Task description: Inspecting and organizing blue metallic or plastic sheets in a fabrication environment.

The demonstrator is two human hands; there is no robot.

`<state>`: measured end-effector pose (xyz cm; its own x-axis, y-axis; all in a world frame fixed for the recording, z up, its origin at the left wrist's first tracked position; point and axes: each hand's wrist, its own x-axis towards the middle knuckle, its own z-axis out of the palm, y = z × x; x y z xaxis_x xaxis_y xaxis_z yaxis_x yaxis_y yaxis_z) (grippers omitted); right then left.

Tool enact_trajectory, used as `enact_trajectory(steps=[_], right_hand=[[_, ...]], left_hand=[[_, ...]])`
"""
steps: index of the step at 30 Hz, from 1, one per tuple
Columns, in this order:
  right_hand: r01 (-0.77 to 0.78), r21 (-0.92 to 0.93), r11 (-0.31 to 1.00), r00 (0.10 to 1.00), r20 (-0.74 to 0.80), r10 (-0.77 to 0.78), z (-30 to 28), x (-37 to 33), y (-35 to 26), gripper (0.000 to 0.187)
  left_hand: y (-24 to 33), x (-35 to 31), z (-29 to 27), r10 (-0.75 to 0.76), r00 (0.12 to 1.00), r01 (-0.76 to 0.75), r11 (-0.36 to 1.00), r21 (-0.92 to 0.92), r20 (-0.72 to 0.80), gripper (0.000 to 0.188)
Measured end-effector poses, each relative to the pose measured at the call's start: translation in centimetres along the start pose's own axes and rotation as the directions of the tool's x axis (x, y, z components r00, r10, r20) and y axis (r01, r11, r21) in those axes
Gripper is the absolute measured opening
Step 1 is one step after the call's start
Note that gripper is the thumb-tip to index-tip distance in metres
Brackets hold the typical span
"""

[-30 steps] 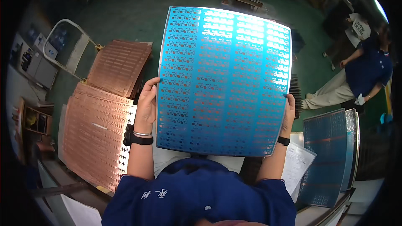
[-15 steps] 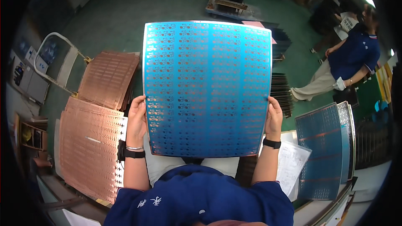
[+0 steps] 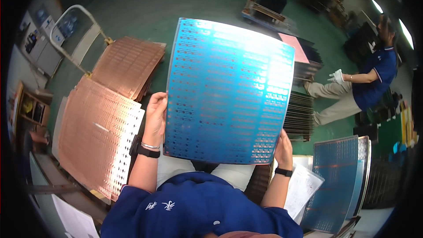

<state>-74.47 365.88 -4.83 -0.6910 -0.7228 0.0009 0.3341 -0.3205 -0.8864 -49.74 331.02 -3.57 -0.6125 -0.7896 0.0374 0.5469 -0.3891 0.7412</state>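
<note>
A large thin circuit board panel [image 3: 220, 101], blue with rows of small copper patterns, is held up in front of me, tilted with its right side lower. My left hand [image 3: 156, 117] grips its left edge, fingers closed round it. On the opposite edge, further down, my right hand [image 3: 283, 150] pinches the panel. Light glares off its upper right part. To my left lies a stack of copper-coloured panels [image 3: 94, 128], and at my right stand several blue panels [image 3: 335, 180] beside white paper sheets [image 3: 304, 189].
A second copper stack [image 3: 128, 66] sits farther off by a trolley handle [image 3: 72, 31]. Beyond my right hand stands a rack of upright panels [image 3: 299, 114], with a pink sheet [image 3: 294, 47] behind it. A co-worker [image 3: 374, 77] in a dark blue shirt and white glove is at the right.
The panel has tilted clockwise and shifted slightly right, its left side rising as my right hand lowered. The co-worker's gloved hand now reaches forward, toward the rack.
</note>
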Motion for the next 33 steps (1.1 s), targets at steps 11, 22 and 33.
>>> enact_trajectory(steps=[11, 22, 33], right_hand=[[-0.197, 0.007, 0.980, 0.971, -0.133, 0.197, -2.2, -2.2, 4.1, 0.044], [-0.246, -0.015, 0.969, 0.950, -0.202, 0.238, -1.1, -2.9, 3.8, 0.048], [0.193, -0.391, 0.900, 0.906, -0.281, -0.316, 2.8, 0.5, -2.2, 0.039]], left_hand=[[-0.6, -0.1, 0.9, -0.034, 0.998, 0.038, 0.997, 0.067, -0.062, 0.009], [-2.1, 0.2, -0.5, -0.037, 0.992, 0.054, 0.989, 0.138, -0.119, 0.012], [-10.5, -1.5, -10.0, 0.065, 0.992, 0.119, -0.252, 0.960, -0.105, 0.033]])
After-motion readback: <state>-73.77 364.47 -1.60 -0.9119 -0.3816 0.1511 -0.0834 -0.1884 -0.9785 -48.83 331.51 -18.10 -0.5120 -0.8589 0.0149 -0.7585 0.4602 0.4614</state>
